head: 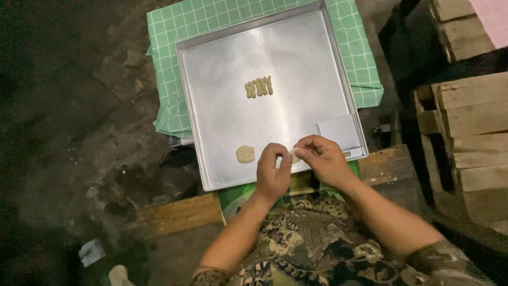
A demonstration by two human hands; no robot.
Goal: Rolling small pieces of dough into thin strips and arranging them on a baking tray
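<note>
A: Mostly, the fingers are covering the small dough piece [295, 154]; only a pale edge is showing at lower centre.

B: Confirmed. The left hand [272, 172] and right hand [323, 159] are pinching it together over the metal tray [211, 106].

A: The tray is lying on a green checked cloth [169, 63], carrying a flat dough disc [245, 154] and a row of shaped pieces [259, 87]. Wooden pallets [471, 116] are standing at right; the dark floor [69, 132] is hard to read.

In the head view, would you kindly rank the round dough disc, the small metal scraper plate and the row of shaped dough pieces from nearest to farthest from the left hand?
1. Round dough disc: just to the left of the left hand, near the tray's front edge.
2. Small metal scraper plate: in the tray's front right corner, beyond the right hand.
3. Row of shaped dough pieces: farther up, at the middle of the tray.
</note>
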